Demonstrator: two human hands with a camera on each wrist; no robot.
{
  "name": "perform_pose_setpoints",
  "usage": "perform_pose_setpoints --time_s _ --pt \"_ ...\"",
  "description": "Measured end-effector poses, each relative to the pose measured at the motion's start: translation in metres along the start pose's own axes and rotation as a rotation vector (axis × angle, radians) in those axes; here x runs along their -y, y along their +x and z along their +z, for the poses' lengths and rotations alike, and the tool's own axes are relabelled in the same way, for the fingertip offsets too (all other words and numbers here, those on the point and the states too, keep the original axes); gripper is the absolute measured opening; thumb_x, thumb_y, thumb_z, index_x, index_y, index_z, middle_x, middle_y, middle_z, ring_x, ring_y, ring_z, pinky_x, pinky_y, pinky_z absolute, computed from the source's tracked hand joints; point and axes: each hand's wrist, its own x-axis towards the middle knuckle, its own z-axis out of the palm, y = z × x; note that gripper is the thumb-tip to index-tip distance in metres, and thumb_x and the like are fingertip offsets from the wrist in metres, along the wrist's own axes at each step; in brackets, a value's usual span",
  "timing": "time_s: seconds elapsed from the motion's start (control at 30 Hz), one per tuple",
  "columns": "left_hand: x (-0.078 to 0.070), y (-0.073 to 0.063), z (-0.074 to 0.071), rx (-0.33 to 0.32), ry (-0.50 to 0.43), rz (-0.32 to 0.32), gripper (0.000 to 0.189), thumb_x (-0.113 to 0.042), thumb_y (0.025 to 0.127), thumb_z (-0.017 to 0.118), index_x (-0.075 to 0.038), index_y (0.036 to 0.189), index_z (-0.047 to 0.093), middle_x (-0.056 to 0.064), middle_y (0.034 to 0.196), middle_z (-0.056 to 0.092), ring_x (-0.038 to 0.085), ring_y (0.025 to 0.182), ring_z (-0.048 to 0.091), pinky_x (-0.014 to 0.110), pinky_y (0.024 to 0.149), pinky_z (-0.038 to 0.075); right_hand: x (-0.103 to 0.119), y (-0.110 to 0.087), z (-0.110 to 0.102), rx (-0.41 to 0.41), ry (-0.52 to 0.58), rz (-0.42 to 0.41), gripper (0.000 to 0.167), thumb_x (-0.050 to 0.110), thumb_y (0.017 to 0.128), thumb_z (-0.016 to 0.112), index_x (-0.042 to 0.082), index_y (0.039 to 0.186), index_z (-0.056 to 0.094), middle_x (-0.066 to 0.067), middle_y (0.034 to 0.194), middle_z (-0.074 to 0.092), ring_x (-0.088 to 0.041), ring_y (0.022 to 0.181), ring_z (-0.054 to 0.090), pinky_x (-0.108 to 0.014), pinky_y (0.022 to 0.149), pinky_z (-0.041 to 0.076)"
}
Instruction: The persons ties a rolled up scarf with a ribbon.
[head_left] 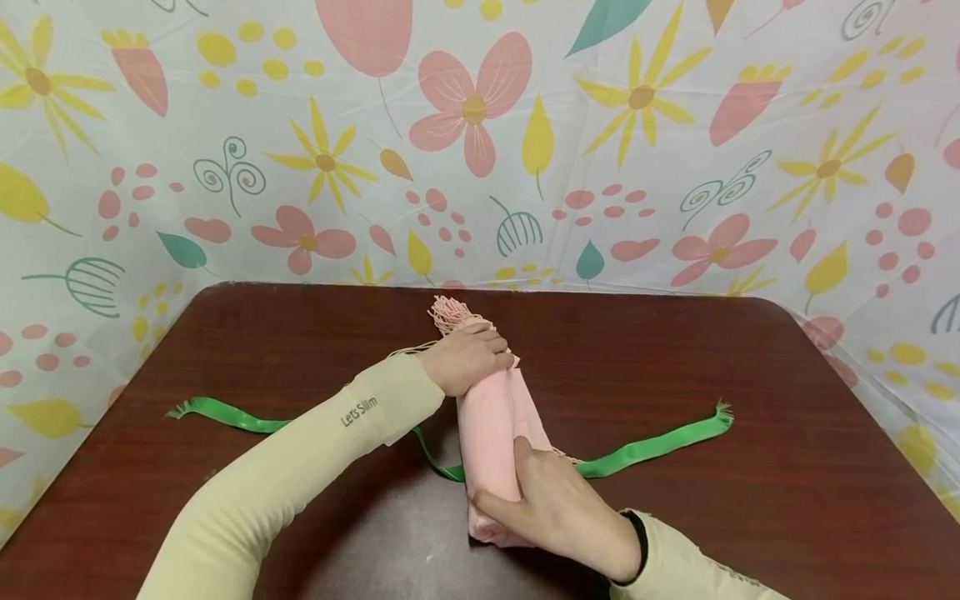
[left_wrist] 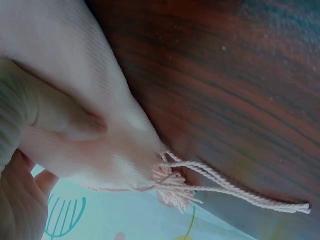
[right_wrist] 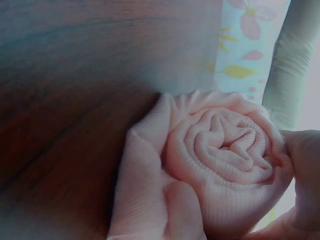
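A pink scarf (head_left: pixel 486 425), rolled into a thick bundle with a loose flap along its right side, lies lengthwise on the table. My left hand (head_left: pixel 467 358) grips its far end, thumb and fingers on opposite sides in the left wrist view. Pink fringe (head_left: pixel 452 310) sticks out beyond that hand. Around the near end, my right hand (head_left: pixel 570 504) holds the roll between thumb and fingers. The spiral layers of the rolled end (right_wrist: pixel 227 145) face the right wrist camera. A green ribbon (head_left: pixel 652 447) passes under the scarf, with frayed ends out to both sides.
The dark brown wooden table (head_left: pixel 637 367) has rounded far corners. Behind it hangs a white cloth (head_left: pixel 555 50) printed with flowers and leaves. Twisted fringe strands (left_wrist: pixel 240 192) trail over the tabletop.
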Motion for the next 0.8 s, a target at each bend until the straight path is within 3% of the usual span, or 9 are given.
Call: perform_pose_setpoints --time_s 0.37,0.6,0.8 --pt "-0.001 0.001 0.002 0.035 0.016 -0.008 0.031 -0.006 0.09 0.059 -0.017 0.119 0.063 0.001 0.119 0.061 0.021 0.117 0.054 0.037 0.108 0.033 -0.003 0.002 0.001 0.002 -0.012 -0.014 0.037 0.043 0.078 0.068 0.013 0.073 0.047 0.005 0.056 0.044 -0.007 0.052 0.042 -0.022 0.049 0.036" --pt "0.002 -0.006 -0.001 0.071 -0.047 -0.064 0.043 0.001 0.084 0.062 -0.014 0.125 0.059 0.008 0.132 0.053 0.029 0.134 0.04 0.043 0.114 0.027 -0.006 0.005 -0.009 0.085 0.043 0.046 0.045 0.057 0.088 0.057 0.014 0.073 0.051 0.007 0.056 0.045 -0.006 0.05 0.044 -0.023 0.048 0.037" --pt "0.004 -0.013 -0.002 0.063 -0.061 -0.095 0.057 0.002 0.083 0.064 -0.009 0.137 0.048 0.014 0.141 0.046 0.034 0.138 0.034 0.048 0.115 0.026 -0.014 0.007 -0.017 0.076 0.015 0.114 0.039 0.057 0.091 0.053 0.025 0.069 0.055 0.016 0.053 0.047 -0.001 0.048 0.043 -0.021 0.047 0.035"
